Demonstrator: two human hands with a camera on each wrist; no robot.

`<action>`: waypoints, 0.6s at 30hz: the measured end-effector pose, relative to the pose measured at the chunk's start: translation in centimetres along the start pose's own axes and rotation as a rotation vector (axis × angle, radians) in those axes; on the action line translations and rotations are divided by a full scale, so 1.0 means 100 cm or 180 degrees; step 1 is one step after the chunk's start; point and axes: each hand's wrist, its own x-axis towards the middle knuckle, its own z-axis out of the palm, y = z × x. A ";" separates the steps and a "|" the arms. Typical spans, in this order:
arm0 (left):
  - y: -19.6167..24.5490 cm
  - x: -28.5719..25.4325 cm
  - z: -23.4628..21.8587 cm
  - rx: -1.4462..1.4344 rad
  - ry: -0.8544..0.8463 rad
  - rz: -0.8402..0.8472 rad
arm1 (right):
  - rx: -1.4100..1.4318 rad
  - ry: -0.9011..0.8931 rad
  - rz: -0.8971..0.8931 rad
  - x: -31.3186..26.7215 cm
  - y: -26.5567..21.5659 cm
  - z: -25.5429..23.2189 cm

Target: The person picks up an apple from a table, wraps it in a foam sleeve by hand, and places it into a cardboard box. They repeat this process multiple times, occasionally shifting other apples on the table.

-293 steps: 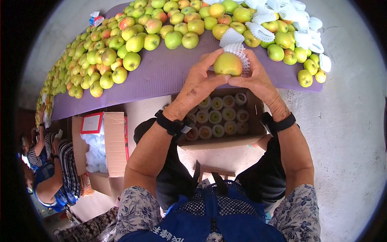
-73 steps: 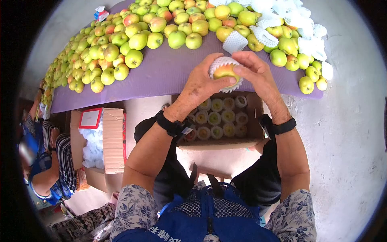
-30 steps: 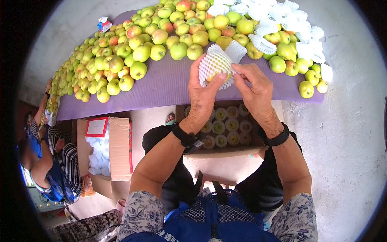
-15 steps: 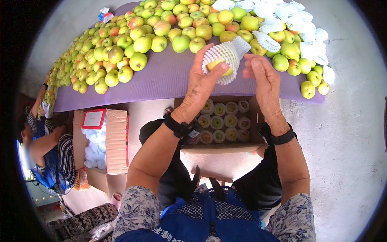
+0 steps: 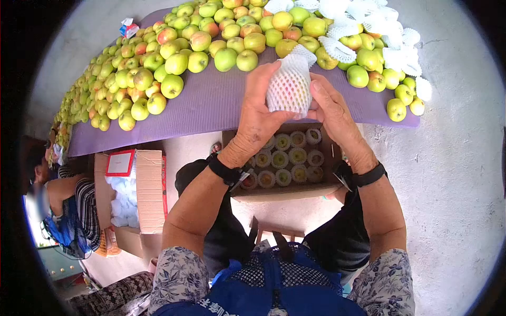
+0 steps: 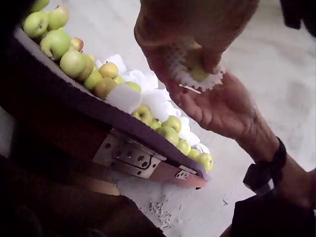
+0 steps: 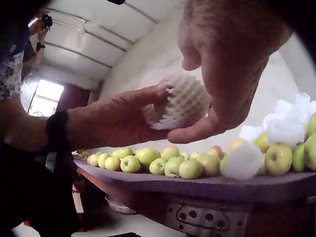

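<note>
An apple (image 5: 289, 89) sits inside a white foam net sleeve, held over the front edge of the purple mat. My left hand (image 5: 258, 113) grips it from the left, thumb along its lower side. My right hand (image 5: 337, 118) is at the sleeve's right side, its fingertips right at the foam. The left wrist view shows the right palm (image 6: 229, 108) turned up and the fingers reaching under the sleeved apple (image 6: 196, 69). In the head view the netting covers nearly the whole fruit, a reddish patch showing through.
Loose apples (image 5: 153, 79) are heaped along the purple mat (image 5: 211, 100), with white foam sleeves (image 5: 379, 23) piled at the back right. Below the mat's edge stands a cardboard box (image 5: 295, 193) of sleeved apples. Another box (image 5: 150, 189) with white foam is left; a person (image 5: 68, 210) sits beyond.
From a bare apple beside its sleeve earlier, the net now covers the fruit. The right hand, pulled away half a second ago, is back against the sleeve. The apple is now turned more upright.
</note>
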 end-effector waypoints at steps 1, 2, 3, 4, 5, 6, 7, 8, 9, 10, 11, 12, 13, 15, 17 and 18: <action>0.001 0.001 0.001 0.0177 -0.0026 0.0112 | -0.0008 -0.0017 0.0037 0.000 0.000 -0.001; 0.004 0.001 0.001 0.0176 -0.0029 0.0116 | -0.0016 -0.0029 0.0071 -0.001 -0.001 -0.002; 0.007 0.001 0.002 0.0436 0.0002 0.0178 | -0.0016 -0.0026 0.0067 -0.003 -0.004 0.000; 0.010 0.001 0.002 0.0694 0.0032 0.0238 | -0.0190 -0.0062 -0.0047 -0.006 -0.009 0.003; 0.012 0.001 0.003 0.0693 0.0031 0.0240 | -0.0366 -0.0100 -0.0161 -0.008 -0.012 0.005; 0.013 0.000 0.004 0.0618 0.0089 0.0199 | -0.0366 -0.0102 -0.0163 -0.008 -0.011 0.005; 0.014 0.000 0.004 0.0544 0.0147 0.0158 | -0.0307 -0.0112 -0.0229 -0.007 -0.010 0.004; 0.009 -0.001 0.006 0.0546 0.0148 0.0161 | -0.0247 -0.0121 -0.0296 -0.007 -0.008 0.003; 0.002 0.004 0.008 0.0279 0.0233 0.0143 | -0.0259 -0.0116 -0.0338 -0.001 -0.007 0.001; -0.001 0.004 0.010 0.0010 0.0305 0.0086 | -0.0078 -0.0131 -0.0252 -0.001 -0.006 0.000; -0.004 0.003 0.010 0.0004 0.0300 0.0097 | 0.0099 -0.0147 -0.0169 -0.001 -0.005 -0.001; 0.000 0.005 0.007 0.0336 0.0300 0.0190 | 0.0097 -0.0145 -0.0175 -0.001 -0.005 -0.001; 0.003 0.005 0.005 0.0671 0.0302 0.0279 | 0.0133 -0.0204 -0.0180 -0.002 -0.005 0.001; 0.007 0.004 0.004 0.0743 0.0210 0.0202 | 0.0170 -0.0266 -0.0186 -0.002 -0.003 0.005; 0.007 0.002 0.005 0.0818 0.0114 0.0118 | 0.0224 -0.0253 -0.0271 -0.002 -0.001 0.008; 0.006 0.000 0.006 0.0733 0.0120 0.0045 | 0.0228 -0.0253 -0.0268 -0.002 -0.001 0.009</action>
